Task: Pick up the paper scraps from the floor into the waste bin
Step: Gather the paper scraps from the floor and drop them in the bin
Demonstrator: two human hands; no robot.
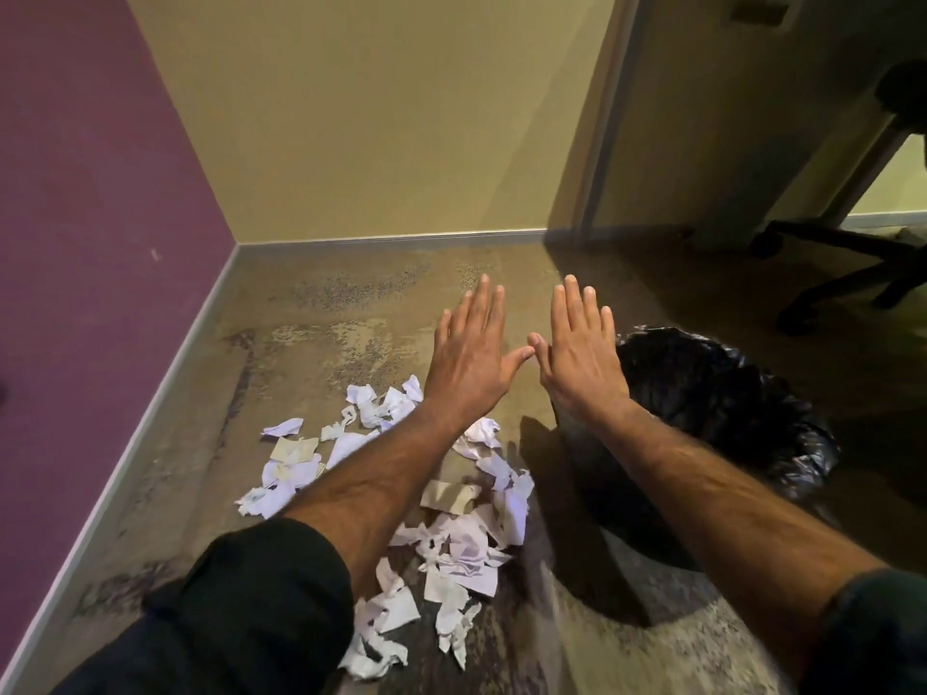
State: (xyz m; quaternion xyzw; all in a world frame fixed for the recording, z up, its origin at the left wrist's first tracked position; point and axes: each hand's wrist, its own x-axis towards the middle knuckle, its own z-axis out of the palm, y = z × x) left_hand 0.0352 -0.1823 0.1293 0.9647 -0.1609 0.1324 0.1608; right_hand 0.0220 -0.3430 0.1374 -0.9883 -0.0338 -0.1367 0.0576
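Several white and beige paper scraps (451, 539) lie crumpled in a loose pile on the carpet, below and partly hidden by my left forearm. My left hand (471, 353) is stretched out flat above the floor, palm down, fingers apart, holding nothing. My right hand (582, 348) is held the same way just beside it, the two thumbs nearly touching. The waste bin (712, 393), lined with a black plastic bag, stands to the right of the pile, partly behind my right hand and forearm.
A purple wall (100, 218) with a grey skirting runs along the left, and a yellow wall (361, 117) closes the back. The base of an office chair (847, 263) stands at the far right, beyond the bin. Worn carpet lies between the scraps and the back wall.
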